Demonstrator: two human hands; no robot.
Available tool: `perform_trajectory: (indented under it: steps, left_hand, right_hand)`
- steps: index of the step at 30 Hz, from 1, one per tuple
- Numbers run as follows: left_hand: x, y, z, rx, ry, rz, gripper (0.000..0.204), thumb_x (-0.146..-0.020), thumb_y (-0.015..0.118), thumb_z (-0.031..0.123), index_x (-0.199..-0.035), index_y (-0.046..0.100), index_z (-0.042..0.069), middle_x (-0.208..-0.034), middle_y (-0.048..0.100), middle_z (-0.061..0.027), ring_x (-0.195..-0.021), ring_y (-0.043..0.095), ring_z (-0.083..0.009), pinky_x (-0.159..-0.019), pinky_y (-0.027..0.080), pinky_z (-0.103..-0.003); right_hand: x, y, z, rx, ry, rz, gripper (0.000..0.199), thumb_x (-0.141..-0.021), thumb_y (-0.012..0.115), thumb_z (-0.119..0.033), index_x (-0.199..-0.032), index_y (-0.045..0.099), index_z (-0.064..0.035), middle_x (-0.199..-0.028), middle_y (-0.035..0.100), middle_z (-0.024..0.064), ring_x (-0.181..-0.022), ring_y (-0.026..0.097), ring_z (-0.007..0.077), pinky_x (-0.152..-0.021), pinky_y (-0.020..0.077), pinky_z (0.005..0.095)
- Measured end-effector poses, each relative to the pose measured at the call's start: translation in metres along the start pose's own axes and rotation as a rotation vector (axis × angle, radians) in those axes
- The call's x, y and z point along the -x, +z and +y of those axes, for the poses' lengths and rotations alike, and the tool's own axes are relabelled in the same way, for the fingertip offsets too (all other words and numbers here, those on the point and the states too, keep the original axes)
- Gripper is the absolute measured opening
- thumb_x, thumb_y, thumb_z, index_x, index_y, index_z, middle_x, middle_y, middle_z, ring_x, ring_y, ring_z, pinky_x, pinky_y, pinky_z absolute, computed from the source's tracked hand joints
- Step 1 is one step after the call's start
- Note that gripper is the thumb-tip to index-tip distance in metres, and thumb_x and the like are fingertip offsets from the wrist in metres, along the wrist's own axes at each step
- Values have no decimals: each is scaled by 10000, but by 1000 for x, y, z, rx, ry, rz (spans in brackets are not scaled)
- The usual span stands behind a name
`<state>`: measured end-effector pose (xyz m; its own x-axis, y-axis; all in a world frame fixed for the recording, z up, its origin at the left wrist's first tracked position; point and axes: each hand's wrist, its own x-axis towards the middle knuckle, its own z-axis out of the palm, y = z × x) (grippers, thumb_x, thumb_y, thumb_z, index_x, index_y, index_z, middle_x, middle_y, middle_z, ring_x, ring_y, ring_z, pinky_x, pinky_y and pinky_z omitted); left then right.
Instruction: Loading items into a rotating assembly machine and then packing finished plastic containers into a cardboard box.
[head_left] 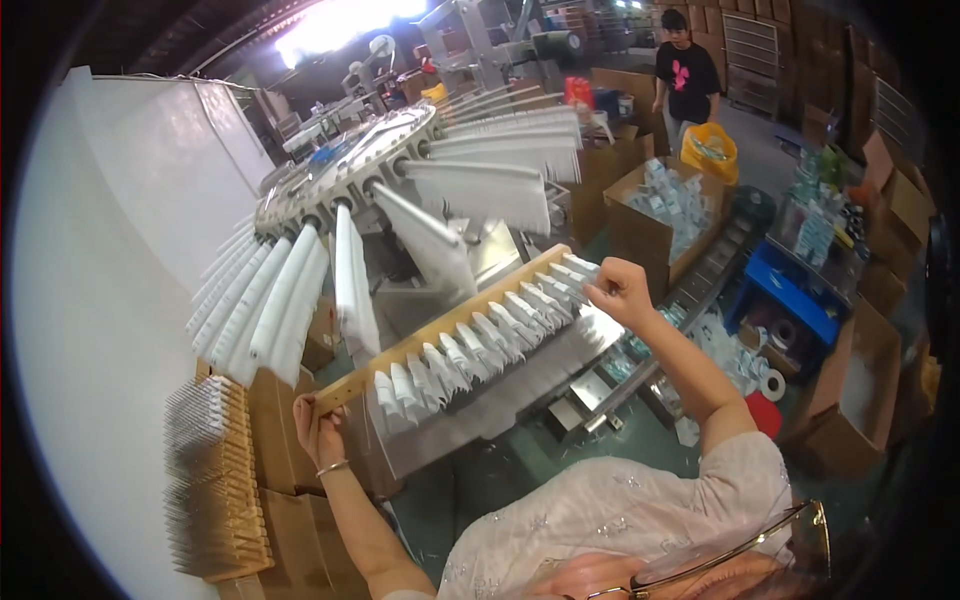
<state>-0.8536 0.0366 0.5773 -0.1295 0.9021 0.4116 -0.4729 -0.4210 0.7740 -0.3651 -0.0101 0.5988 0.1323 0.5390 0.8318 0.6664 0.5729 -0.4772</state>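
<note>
A long wooden bar (455, 325) slants across the middle, carrying a row of folded white cloth-like pieces (487, 345). My left hand (320, 430) is closed around the bar's lower left end. At the upper right end, my right hand (618, 290) is curled with its fingertips pinched beside the last white piece; what lies between those fingers is hidden. Below the bar is a grey metal tray-like surface (500, 385). Beyond it stands a round machine ring (350, 165) with long white sheets (485, 190) fanning outward from its arms.
Wooden bars with metal pins (215, 480) are stacked on cardboard boxes at the left. To the right run a narrow conveyor (700, 285), a carton of small packets (665, 205), a yellow bag (710, 150) and a blue stand (785, 290). A person (688, 75) stands at the back.
</note>
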Motion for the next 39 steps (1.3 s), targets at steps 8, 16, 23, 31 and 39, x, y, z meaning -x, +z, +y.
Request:
perform_trajectory:
  steps: [8,16,23,31,39]
  left_hand:
    - [-27,-2,-25,-27,14,216,217,-843,475,249,-871,509,36,-799,533,-80,-528,505,-175,-485,437,-249]
    - [-46,-47,-56,-63,-20,420,227,-834,395,205,-886,465,-4,-641,486,-118,-436,415,-204,-489,422,-318]
    - [-48,74,-5,237,-56,466,272,-854,372,203,-991,463,-14,-773,538,-145,-553,513,-217,-529,463,-340]
    - [-84,-2,-36,188,-163,177,361,-835,446,136,-1147,396,-39,-1040,507,-156,-848,531,-239,-730,463,-362]
    - [-110,-96,-75,145,-125,0,424,-797,527,80,-1179,392,-44,-1128,479,-175,-930,497,-270,-763,431,-364]
  right_hand:
    - [-30,9,39,-113,22,40,285,-608,615,-40,-507,348,-32,-496,321,37,-447,293,110,-416,226,258]
    - [-31,17,45,-72,43,133,298,-601,621,-30,-502,340,-37,-485,321,20,-434,289,94,-404,206,246]
    - [-39,12,40,-40,49,157,297,-606,637,-49,-512,356,-32,-487,322,31,-429,301,103,-404,216,260]
    - [-63,28,48,-137,194,86,337,-629,679,-148,-528,383,-24,-488,351,36,-452,317,95,-417,266,247]
    - [-25,27,55,-165,192,18,300,-643,665,-88,-563,380,-38,-541,340,-14,-497,305,48,-431,245,209]
